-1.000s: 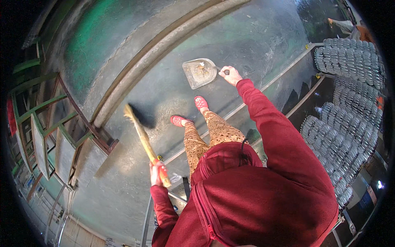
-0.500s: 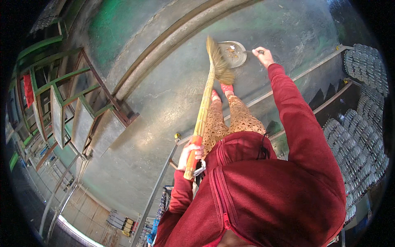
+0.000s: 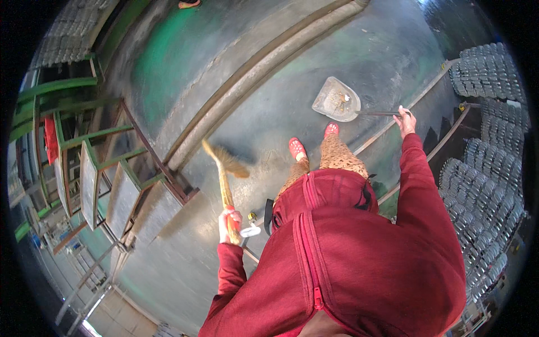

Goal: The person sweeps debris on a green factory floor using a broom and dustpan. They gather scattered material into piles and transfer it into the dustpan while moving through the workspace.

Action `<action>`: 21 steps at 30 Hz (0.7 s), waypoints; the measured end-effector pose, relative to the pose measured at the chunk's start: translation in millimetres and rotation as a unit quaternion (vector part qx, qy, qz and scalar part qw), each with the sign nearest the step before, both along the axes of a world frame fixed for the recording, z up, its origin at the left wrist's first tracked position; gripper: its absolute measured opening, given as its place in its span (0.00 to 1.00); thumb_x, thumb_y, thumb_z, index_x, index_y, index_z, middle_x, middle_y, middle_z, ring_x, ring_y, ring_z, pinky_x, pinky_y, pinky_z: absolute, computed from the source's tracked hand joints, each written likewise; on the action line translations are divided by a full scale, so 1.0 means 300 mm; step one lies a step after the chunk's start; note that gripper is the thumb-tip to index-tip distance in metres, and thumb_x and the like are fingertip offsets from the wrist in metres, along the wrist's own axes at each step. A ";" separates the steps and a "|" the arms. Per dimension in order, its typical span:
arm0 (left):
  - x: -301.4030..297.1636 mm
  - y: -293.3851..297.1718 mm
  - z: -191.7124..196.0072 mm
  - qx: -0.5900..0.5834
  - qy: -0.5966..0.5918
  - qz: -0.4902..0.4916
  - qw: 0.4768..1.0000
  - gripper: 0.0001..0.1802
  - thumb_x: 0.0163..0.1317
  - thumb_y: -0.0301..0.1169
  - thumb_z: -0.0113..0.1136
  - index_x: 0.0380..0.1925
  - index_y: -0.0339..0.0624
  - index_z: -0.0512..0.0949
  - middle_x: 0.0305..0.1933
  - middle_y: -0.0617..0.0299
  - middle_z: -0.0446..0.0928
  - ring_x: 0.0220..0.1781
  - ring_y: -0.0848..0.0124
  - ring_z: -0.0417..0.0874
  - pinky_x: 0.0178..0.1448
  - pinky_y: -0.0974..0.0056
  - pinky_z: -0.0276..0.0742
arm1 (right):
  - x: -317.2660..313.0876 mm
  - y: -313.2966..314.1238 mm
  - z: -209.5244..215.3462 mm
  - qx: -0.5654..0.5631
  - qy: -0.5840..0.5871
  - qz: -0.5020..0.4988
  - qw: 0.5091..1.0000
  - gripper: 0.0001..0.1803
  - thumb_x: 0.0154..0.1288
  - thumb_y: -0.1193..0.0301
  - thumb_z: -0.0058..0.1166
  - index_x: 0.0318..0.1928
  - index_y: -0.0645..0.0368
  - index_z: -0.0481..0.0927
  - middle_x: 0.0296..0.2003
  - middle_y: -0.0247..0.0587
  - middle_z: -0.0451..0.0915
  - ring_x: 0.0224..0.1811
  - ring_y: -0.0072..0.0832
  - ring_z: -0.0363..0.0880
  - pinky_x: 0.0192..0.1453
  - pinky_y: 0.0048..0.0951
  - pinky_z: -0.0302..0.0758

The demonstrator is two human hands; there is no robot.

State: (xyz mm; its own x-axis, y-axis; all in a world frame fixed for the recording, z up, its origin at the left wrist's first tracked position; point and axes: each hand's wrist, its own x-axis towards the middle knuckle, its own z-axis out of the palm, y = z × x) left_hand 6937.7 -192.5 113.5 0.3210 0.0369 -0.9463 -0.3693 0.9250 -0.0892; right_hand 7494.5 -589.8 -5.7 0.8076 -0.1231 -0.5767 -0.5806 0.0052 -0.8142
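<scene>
My left hand (image 3: 229, 224) is closed round the red and yellow handle of a straw broom (image 3: 225, 182). Its fanned, pale bristles (image 3: 227, 160) are off to the left of my feet, blurred by motion. With my right hand (image 3: 405, 121) I grip the end of the thin dark handle of a dustpan (image 3: 320, 105). The pan lies ahead of my feet, or just over the floor; I cannot tell which. Brownish scraps and a small white bit of litter (image 3: 345, 98) are in it. A white loop hangs by the broom handle's end.
A raised concrete kerb (image 3: 264, 70) crosses the floor ahead. At left stand green-edged metal frames with panels (image 3: 124, 194). Stacks of clear, ribbed items (image 3: 477, 191) fill the right side behind a low rail (image 3: 387, 128). Another person's foot (image 3: 189, 4) shows at the top edge.
The broom has swung left, away from the dustpan. My right hand has moved right and nearer, and the dustpan has shifted right and down in view. My feet now stand farther apart.
</scene>
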 end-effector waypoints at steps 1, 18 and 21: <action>0.008 0.061 -0.031 -0.007 -0.014 0.026 1.000 0.07 0.47 0.20 0.47 0.25 0.41 0.62 0.18 0.65 0.62 0.18 0.78 0.65 0.20 0.75 0.67 | 0.006 0.010 0.042 -0.011 -0.001 -0.007 1.000 0.08 0.53 0.69 0.57 0.30 0.59 0.74 0.31 0.33 0.70 0.36 0.24 0.69 0.42 0.30 0.74; 1.051 -0.362 -0.305 0.117 0.026 -0.333 0.935 0.10 0.47 0.24 0.51 0.29 0.46 0.63 0.20 0.66 0.65 0.18 0.76 0.67 0.20 0.72 0.67 | 0.564 -0.269 -0.242 -0.040 0.026 0.051 0.998 0.09 0.52 0.69 0.58 0.32 0.59 0.74 0.32 0.32 0.70 0.35 0.21 0.70 0.44 0.25 0.73; 1.283 -0.531 -0.210 0.079 0.039 -0.437 0.895 0.26 0.46 0.20 0.50 0.44 0.53 0.55 0.23 0.63 0.65 0.19 0.74 0.67 0.19 0.68 0.69 | 0.640 -0.267 -0.256 -0.083 0.019 0.095 0.992 0.08 0.52 0.67 0.58 0.29 0.57 0.76 0.28 0.30 0.71 0.32 0.18 0.69 0.40 0.21 0.71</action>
State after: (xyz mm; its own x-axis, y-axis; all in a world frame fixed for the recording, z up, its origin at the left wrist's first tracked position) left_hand 7322.5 -351.8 50.6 0.2264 -0.0604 -0.9722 0.5025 0.8622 0.0635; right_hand 7686.5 -669.9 -82.6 0.8031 -0.0673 -0.5920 -0.5890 -0.2389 -0.7720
